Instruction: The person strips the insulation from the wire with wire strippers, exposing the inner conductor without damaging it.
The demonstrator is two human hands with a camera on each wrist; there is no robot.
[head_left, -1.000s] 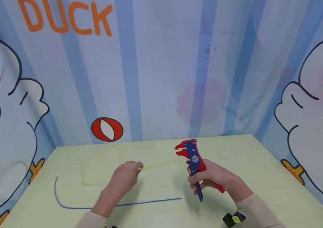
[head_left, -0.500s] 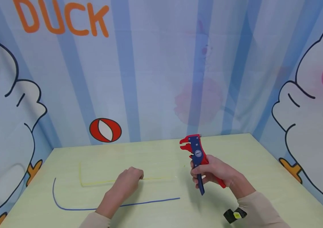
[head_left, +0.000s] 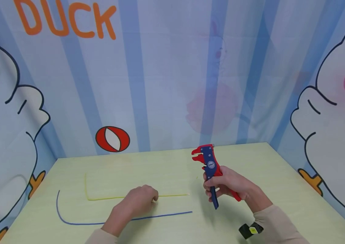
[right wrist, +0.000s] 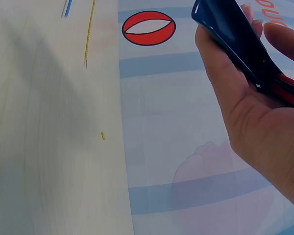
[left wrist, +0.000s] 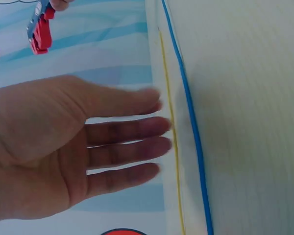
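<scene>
My right hand [head_left: 231, 184] grips the handles of a red and blue wire stripper [head_left: 210, 162], held upright above the table with its open red jaws pointing left. A yellow wire [head_left: 173, 195], bent up at its left end, lies on the table. The right wrist view shows a short bare tip on the yellow wire [right wrist: 89, 36]. My left hand [head_left: 140, 200] is over its middle, hiding part of it. In the left wrist view the fingers of that hand [left wrist: 63, 142] are nearly straight and slightly spread, fingertips right beside the yellow wire [left wrist: 179, 196].
A blue wire [head_left: 166, 215], curved up at its left end, lies nearer, passing under my left forearm. A tiny yellow piece of insulation [right wrist: 103, 135] rests on the pale table [head_left: 251, 159]. Behind stands a striped curtain [head_left: 166, 84] with cartoon prints.
The yellow wire has come down onto the table and nearer to me, and my left hand has let go of it. The wire stripper rose slightly, then stayed still in my right hand.
</scene>
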